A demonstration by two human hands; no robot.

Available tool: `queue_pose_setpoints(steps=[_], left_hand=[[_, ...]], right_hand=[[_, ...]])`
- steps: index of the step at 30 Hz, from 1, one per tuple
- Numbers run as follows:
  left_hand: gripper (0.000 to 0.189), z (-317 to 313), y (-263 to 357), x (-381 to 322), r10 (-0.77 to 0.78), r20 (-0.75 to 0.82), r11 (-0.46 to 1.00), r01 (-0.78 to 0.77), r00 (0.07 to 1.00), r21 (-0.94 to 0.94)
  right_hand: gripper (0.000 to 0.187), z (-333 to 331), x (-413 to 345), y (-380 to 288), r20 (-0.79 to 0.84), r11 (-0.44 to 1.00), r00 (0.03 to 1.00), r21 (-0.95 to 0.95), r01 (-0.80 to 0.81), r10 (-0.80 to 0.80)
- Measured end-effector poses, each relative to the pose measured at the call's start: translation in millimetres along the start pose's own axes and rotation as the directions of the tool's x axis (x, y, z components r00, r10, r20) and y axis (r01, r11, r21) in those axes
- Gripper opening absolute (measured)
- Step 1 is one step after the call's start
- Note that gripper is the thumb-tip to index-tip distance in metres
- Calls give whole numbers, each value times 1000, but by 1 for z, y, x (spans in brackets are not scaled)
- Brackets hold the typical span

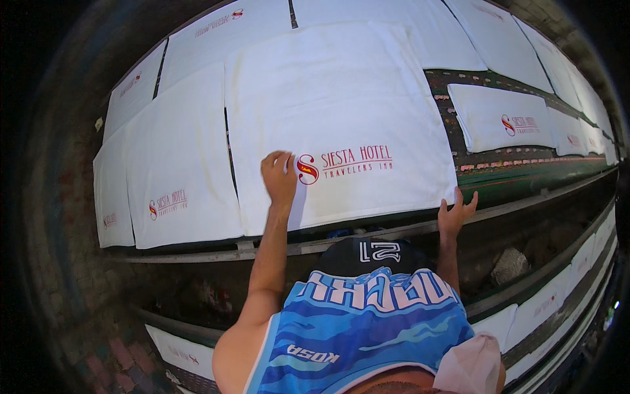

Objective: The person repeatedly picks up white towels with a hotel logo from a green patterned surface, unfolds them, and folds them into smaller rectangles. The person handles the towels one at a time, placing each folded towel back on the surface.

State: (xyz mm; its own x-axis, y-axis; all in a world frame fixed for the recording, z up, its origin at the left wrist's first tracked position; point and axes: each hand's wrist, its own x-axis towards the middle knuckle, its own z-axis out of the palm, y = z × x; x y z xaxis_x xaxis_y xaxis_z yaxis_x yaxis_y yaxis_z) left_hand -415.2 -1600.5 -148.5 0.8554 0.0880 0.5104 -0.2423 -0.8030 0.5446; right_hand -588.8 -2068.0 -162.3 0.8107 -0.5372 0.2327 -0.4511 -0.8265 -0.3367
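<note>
A large white cloth with a red printed logo lies spread on a long table right in front of me. Over it, just left of the logo, is my left hand, its fingers bent and bunched; whether they pinch any cloth cannot be told. My right hand is at the cloth's near right corner, fingers spread, with fingertips at the edge. Another printed white cloth lies flat to the left. On the right, a folded white cloth rests on the dark patterned table cover.
More white cloths lie along the table's far side. A rail runs along the near edge. Behind me stands a second long table bearing printed white cloths. A pale lump sits between the tables at right. Paving shows at lower left.
</note>
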Motion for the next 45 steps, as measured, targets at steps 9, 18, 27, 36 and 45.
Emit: queue_pose_setpoints(steps=[9, 18, 27, 36, 45], left_hand=[[5, 100, 3, 78, 75, 297, 996, -87, 952, 29], [9, 102, 1, 75, 203, 426, 946, -289, 882, 147], [9, 137, -22, 112, -196, 277, 919, 275, 941, -283], [8, 236, 56, 151, 255, 320, 941, -158, 913, -299], [12, 278, 69, 164, 212, 466, 977, -190, 859, -96]], right_hand=[[44, -29, -39, 1, -17, 999, 999, -12, -40, 40], [38, -32, -62, -2, -57, 1000, 998, 3, -13, 13], [32, -29, -50, -10, -139, 996, 989, 56, 64, -56], [28, -43, -84, -15, -110, 1000, 994, 11, -5, 6], [28, -69, -115, -4, -151, 984, 973, -19, -177, 172]])
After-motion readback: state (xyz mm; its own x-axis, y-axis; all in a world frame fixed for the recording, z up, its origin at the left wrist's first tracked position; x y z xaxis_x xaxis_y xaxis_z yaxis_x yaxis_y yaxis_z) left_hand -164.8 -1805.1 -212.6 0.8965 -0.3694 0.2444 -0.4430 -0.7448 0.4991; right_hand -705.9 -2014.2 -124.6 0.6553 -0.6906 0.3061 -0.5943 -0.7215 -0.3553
